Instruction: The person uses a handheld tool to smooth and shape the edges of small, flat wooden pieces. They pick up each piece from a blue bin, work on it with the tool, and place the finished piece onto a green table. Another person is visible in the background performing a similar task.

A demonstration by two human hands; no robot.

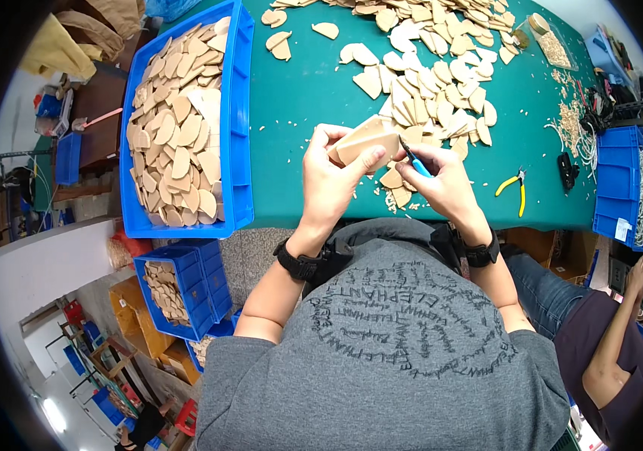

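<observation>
My left hand (325, 174) is closed round flat, tan, rounded pieces of wood-like board (370, 144), at least two together, with the thumb pressed on the near face. My right hand (448, 189) grips a small blue-handled tool (420, 165). Its dark, narrow tip points at the right edge of the held pieces; whether it is a knife or a cutter I cannot tell. Just beyond both hands, a heap of similar tan pieces (442, 105) lies loose on the green tabletop (291, 150). Small light crumbs lie below the held pieces.
A large blue crate (240, 120) full of tan pieces stands at the left. Yellow-handled pliers (512, 192) lie at the right, near a blue bin (622, 180) and a clear jar (551, 45). Another person (607, 353) sits close on the right.
</observation>
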